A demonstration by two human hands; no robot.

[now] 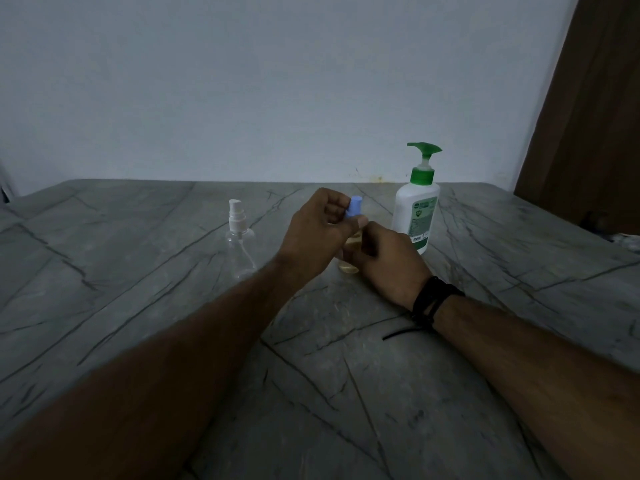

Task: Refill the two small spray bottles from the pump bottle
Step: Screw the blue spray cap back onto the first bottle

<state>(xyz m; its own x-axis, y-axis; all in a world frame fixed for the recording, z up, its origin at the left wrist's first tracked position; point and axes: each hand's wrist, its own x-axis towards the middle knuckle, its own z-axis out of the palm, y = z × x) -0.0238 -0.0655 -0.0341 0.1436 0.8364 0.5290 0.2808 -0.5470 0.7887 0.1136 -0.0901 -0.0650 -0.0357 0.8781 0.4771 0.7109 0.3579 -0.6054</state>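
At centre frame my left hand (320, 225) pinches the blue cap (354, 208) of a small bottle (349, 261) standing on the table (138, 271); my right hand (388, 261) grips its body. The clear spray bottle (240, 237) stands left, the pump bottle (417, 206) right.

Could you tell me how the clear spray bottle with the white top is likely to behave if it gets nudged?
The clear spray bottle looks empty, so it is probably very light and would likely slide or tip easily. Its tall white sprayer over a narrow base suggests it may topple. Once on its side on the table, its round body might roll.
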